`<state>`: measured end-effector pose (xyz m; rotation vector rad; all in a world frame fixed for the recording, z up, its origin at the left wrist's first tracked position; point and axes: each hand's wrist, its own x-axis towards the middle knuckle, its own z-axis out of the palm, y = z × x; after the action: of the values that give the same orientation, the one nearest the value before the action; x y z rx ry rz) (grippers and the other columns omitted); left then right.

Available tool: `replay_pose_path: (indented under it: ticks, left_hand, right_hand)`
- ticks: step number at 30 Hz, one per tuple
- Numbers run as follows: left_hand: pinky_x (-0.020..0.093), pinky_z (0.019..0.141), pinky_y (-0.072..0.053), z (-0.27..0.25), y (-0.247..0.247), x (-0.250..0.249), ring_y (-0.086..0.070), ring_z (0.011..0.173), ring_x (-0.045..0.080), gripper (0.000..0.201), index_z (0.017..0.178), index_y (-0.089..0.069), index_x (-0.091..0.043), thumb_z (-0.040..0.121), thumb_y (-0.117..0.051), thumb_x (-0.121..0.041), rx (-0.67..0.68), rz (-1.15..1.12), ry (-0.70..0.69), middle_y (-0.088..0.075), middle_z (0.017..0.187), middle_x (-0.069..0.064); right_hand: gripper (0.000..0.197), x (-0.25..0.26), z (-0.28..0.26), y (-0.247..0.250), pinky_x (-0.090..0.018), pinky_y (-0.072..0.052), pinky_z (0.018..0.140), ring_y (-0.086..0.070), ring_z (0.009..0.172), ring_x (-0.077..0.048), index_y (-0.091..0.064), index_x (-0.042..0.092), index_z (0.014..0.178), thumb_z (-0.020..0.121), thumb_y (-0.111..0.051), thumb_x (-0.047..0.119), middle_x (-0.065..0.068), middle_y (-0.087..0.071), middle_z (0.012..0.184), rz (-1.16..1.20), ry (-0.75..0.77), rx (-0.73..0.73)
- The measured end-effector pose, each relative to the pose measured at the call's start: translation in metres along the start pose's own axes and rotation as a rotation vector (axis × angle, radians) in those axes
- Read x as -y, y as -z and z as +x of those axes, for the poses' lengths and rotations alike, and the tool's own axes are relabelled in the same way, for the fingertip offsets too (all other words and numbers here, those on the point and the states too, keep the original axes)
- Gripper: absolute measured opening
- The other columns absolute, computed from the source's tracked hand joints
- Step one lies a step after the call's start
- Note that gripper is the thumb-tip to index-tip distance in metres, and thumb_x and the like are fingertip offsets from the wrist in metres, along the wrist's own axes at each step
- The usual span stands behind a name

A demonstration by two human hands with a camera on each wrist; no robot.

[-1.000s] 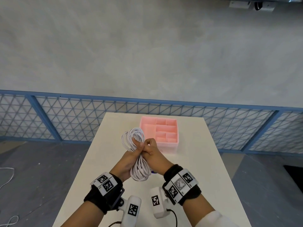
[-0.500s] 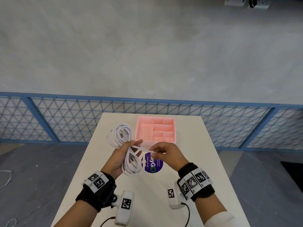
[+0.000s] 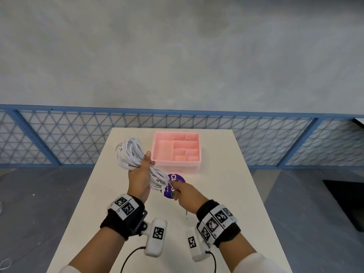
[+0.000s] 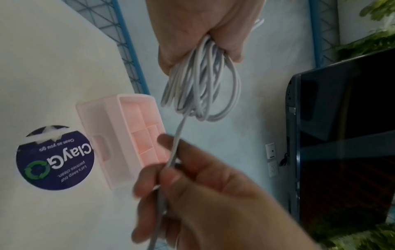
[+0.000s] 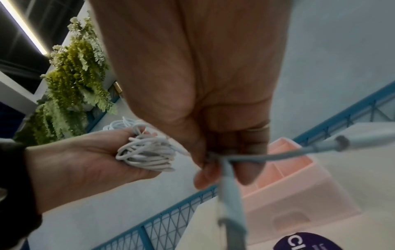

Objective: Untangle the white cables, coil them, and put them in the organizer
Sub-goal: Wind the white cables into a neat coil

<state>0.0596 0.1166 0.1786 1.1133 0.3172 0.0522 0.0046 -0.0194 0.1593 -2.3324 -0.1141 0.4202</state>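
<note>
A bundle of white cables (image 3: 131, 154) is coiled in loops and held above the table by my left hand (image 3: 141, 174), whose fingers wrap round its middle (image 4: 200, 64). My right hand (image 3: 180, 192) pinches loose cable ends (image 5: 226, 169) pulled out from the lower end of the bundle, just in front of the left hand. A strand (image 4: 177, 138) runs taut from the coil to the right fingers. The pink organizer (image 3: 177, 152), with several empty compartments, sits on the white table (image 3: 226, 184) beyond my hands.
A round purple sticker (image 3: 173, 186) lies on the table under my right hand. A blue mesh railing (image 3: 59, 138) runs behind the table's far edge. A dark screen (image 4: 346, 135) and green plants (image 5: 72, 81) show in the wrist views.
My hands have separated: the left has lifted the coil up and left, while the right has drawn cable ends down and toward me. The sticker has become visible.
</note>
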Motion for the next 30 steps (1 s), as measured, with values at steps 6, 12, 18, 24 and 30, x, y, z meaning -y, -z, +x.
replay_pose_path:
  ticks: [6,12,18,24,30]
  left_hand:
    - [0.027,0.07,-0.052,0.01,0.005,0.011,-0.059,0.071,0.009,0.019,0.102,-0.061,-0.011,0.089,-0.066,-0.025,-0.067,0.064,-0.021,-0.063,0.073,-0.002]
    - [0.017,0.06,-0.047,-0.016,-0.013,0.03,-0.06,0.066,0.013,0.019,0.092,-0.064,-0.007,0.082,-0.074,-0.019,0.145,0.564,-0.105,-0.064,0.071,0.001]
    - [0.026,0.074,-0.051,-0.048,-0.024,0.044,-0.069,0.088,0.021,0.029,0.091,-0.062,-0.018,0.095,-0.046,-0.043,0.463,0.709,0.062,-0.066,0.082,0.007]
    - [0.036,0.091,-0.055,-0.062,-0.021,0.048,-0.067,0.107,0.033,0.076,0.122,-0.061,-0.002,0.083,-0.047,-0.065,0.46,0.01,0.347,-0.064,0.12,0.025]
    - [0.049,0.099,-0.049,-0.058,-0.013,0.068,-0.064,0.107,0.038,0.077,0.117,-0.065,-0.003,0.069,-0.071,-0.062,0.229,0.014,0.263,-0.064,0.117,0.026]
  right_hand:
    - [0.024,-0.014,-0.02,0.009,-0.031,-0.033,0.075,-0.051,0.087,-0.03,-0.059,0.002,0.106,0.095,-0.04,0.012,-0.016,-0.059,0.097,-0.341,-0.015,0.117]
    - [0.018,0.014,-0.039,0.035,-0.045,-0.029,0.093,-0.044,0.094,-0.031,-0.063,0.005,0.092,0.079,-0.052,0.001,-0.011,-0.061,0.089,-0.838,0.332,0.205]
    - [0.019,0.001,-0.028,0.048,-0.036,-0.009,0.104,-0.047,0.104,-0.013,-0.076,0.024,0.085,0.08,-0.057,0.024,0.007,-0.074,0.089,-0.308,0.629,-0.2]
    - [0.021,-0.017,-0.032,0.029,-0.044,-0.011,0.108,-0.04,0.113,-0.01,-0.074,0.036,0.079,0.071,-0.061,0.05,0.015,-0.062,0.105,-0.055,0.489,-0.491]
    - [0.034,-0.024,-0.032,0.01,-0.016,-0.031,0.099,-0.041,0.116,-0.002,-0.062,0.037,0.078,0.054,-0.084,0.026,0.001,-0.044,0.123,0.47,0.2,-0.439]
